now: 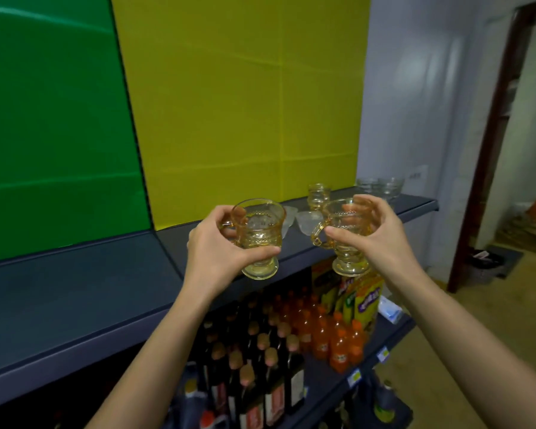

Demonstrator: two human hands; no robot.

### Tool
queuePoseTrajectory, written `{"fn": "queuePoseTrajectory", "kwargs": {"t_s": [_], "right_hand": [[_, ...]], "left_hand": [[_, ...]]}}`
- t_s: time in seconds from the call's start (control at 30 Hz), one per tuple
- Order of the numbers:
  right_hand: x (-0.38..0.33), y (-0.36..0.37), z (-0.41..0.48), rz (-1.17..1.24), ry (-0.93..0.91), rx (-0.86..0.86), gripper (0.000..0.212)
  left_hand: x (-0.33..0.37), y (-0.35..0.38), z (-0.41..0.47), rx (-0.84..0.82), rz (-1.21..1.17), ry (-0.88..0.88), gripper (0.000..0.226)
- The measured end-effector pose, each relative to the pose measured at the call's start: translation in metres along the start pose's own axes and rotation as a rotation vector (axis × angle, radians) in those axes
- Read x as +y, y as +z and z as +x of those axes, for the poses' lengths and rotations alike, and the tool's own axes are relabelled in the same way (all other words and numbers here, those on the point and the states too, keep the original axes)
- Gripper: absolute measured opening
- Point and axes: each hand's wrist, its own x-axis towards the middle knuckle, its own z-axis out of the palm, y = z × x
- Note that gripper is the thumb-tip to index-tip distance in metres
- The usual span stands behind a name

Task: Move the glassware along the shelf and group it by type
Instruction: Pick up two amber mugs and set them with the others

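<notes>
Dark blue shelf (75,289) spans the scene; above its front edge, the left hand (217,249) grips one amber footed mug (257,236), the right hand (381,236), at three o'clock, grips another amber mug (344,239).

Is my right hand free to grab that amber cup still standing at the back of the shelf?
Probably not: the right hand already holds an amber cup, though nothing blocks the back cup.
</notes>
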Motion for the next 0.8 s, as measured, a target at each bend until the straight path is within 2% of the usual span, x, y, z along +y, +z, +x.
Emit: {"fn": "queuePoseTrajectory", "kwargs": {"t_s": [0.1,0.37,0.57,0.8], "right_hand": [[0.024,-0.023,0.032,-0.007,-0.016,0.023,0.073],[0.079,-0.077,0.130,-0.024,-0.035,-0.003,0.073],[0.118,-0.101,0.181,-0.024,-0.041,-0.023,0.074],[0.163,-0.110,0.243,0.061,-0.036,-0.151,0.069]], "left_hand": [[0.000,0.046,0.023,-0.010,-0.026,0.032,0.065],[0.012,0.155,0.084,-0.007,-0.075,0.076,0.073],[0.017,0.209,0.111,-0.005,0.007,0.082,0.071],[0.017,0.265,0.129,0.057,0.112,0.039,0.072]]}}
